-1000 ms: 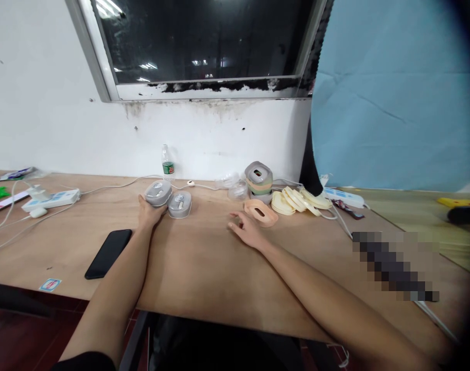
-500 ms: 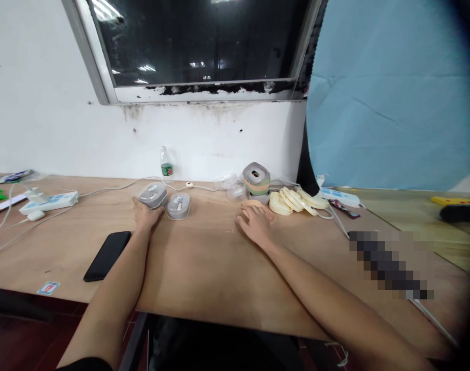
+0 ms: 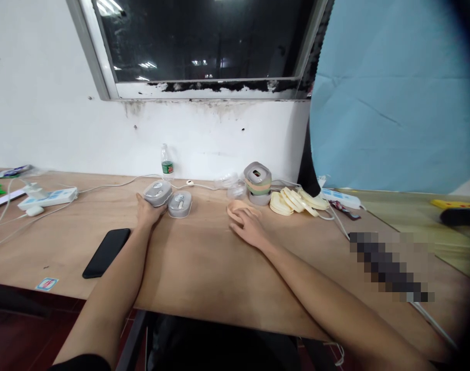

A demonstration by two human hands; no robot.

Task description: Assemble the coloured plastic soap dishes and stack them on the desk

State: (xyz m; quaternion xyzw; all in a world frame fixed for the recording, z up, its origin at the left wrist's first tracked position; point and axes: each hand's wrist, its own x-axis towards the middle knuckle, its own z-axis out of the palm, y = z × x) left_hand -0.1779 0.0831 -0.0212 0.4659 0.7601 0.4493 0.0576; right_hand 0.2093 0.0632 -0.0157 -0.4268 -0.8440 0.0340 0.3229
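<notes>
My left hand (image 3: 146, 213) is closed round the left side of a rounded grey box (image 3: 158, 194) with a shiny lid, slightly tilted. A second such grey box (image 3: 179, 205) stands just right of it on the table. My right hand (image 3: 249, 228) rests on a shallow peach-coloured oval shell (image 3: 237, 207), fingers curled over its inside and near edge. Behind that hand is a stack of grey, peach and green box parts (image 3: 258, 178). Pale yellow oval pieces (image 3: 294, 201) lie overlapped to its right.
A phone (image 3: 106, 252) lies near my left forearm. Power strips (image 3: 49, 200) with white cables sit at the left and back right. A plastic bottle (image 3: 167, 164) stands by the wall. Clear plastic pieces (image 3: 235, 189) lie beside the stack. A blurred dark item (image 3: 389, 265) lies at right.
My right hand has shifted left and the peach shell has slid left with it, out from in front of the stack. My left hand has moved slightly right with the grey box.
</notes>
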